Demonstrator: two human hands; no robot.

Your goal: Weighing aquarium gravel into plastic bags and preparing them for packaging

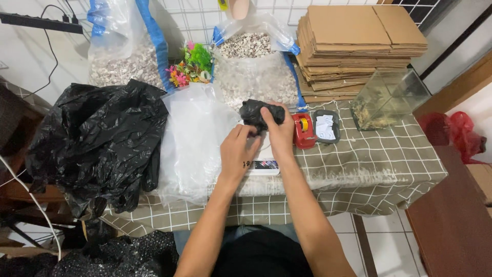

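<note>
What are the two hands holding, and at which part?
Both hold a small black bundle: right hand over its right side, left hand at its lower left.

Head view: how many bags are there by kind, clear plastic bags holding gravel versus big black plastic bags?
Clear plastic bags of pale gravel: 2
Large crumpled black plastic bag: 1
Total: 3

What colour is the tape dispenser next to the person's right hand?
Red, with a yellowish roll inside; the tape dispenser sits on the checked tablecloth, clearest in the head view.
</note>
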